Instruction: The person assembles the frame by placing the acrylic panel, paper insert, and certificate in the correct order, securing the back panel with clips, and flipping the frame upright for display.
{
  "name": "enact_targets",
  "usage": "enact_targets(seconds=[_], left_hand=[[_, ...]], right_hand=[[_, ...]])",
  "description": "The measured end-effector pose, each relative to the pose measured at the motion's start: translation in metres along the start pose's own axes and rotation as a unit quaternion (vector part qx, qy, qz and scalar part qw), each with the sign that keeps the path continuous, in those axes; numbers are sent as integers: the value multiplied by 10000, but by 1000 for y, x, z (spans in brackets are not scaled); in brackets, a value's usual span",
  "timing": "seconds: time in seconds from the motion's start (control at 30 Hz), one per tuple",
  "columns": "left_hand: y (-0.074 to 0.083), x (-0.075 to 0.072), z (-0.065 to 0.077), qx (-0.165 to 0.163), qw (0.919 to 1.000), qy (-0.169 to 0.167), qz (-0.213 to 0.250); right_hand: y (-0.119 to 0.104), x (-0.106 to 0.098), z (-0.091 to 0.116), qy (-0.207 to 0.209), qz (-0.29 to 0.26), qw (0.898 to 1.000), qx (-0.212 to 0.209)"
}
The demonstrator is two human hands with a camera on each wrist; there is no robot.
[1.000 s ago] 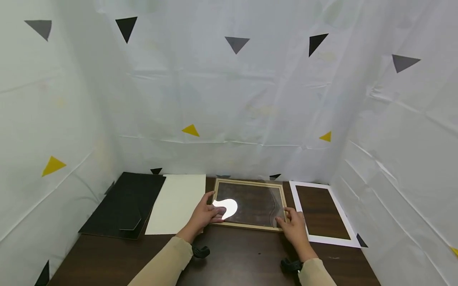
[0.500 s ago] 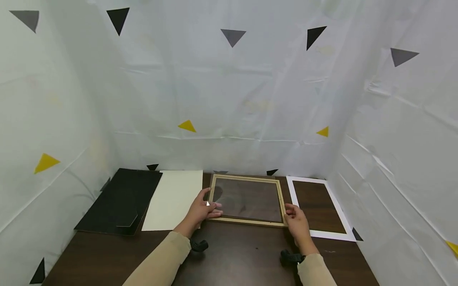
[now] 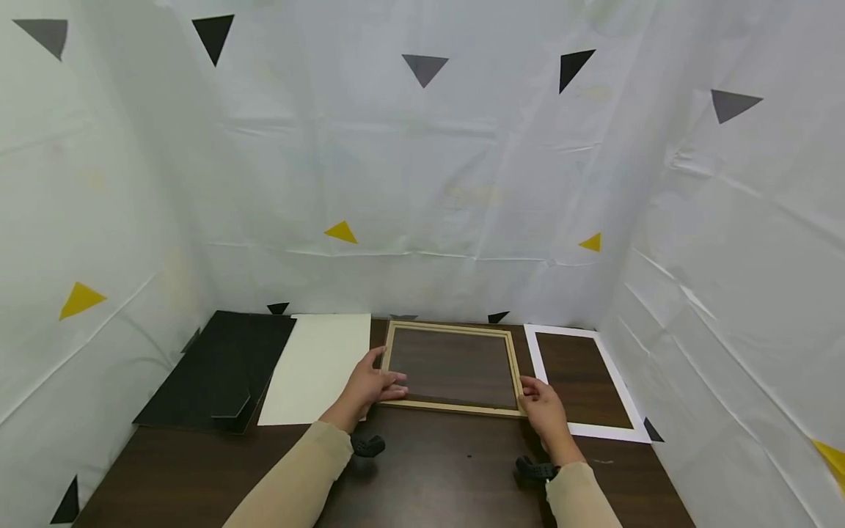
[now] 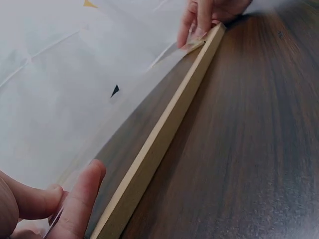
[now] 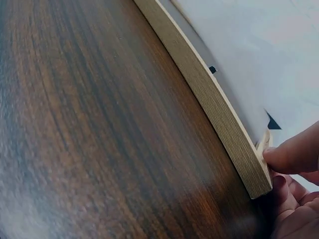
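A light wooden picture frame (image 3: 449, 407) lies on the dark table, a thin clear sheet (image 3: 455, 367) over its opening. At the frame's left side is my left hand (image 3: 371, 381), its fingers reaching inward across the rail. Close up in the left wrist view, its thumb and finger (image 4: 82, 199) pinch the sheet's edge beside the near rail. My right hand (image 3: 543, 407) is at the near right corner. In the right wrist view its thumb (image 5: 291, 157) lies against that corner with a finger below, gripping it; whether the sheet is also held there cannot be told.
A black board (image 3: 218, 367) with a folded flap lies at the far left, beside a cream sheet (image 3: 317, 367). A white mat with a cut-out window (image 3: 538, 352) lies to the right of the frame. White sheeting (image 3: 422, 183) surrounds the dark table (image 3: 436, 477).
The clear sheet has come down into line with the frame, and its bright glare is gone. My right hand has shifted from inside the right rail to the near right corner.
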State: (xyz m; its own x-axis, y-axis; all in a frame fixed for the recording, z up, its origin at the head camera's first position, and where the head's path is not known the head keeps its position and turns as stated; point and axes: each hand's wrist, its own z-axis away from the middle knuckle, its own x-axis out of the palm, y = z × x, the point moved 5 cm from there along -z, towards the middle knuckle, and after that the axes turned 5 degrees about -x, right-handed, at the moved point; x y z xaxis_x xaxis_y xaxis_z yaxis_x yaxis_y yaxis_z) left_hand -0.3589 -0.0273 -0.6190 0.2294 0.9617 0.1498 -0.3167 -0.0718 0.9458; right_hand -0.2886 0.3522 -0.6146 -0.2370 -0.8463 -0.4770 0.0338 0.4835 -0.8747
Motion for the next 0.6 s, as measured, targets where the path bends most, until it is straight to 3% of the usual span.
enact_targets(seconds=[0.27, 0.6], left_hand=[[0, 2, 0, -13, 9999, 100, 115], [1, 4, 0, 47, 10000, -45, 24]], right_hand=[[1, 1, 0, -43, -33, 10000, -2], [-3, 0, 1, -50, -215, 9997, 75]])
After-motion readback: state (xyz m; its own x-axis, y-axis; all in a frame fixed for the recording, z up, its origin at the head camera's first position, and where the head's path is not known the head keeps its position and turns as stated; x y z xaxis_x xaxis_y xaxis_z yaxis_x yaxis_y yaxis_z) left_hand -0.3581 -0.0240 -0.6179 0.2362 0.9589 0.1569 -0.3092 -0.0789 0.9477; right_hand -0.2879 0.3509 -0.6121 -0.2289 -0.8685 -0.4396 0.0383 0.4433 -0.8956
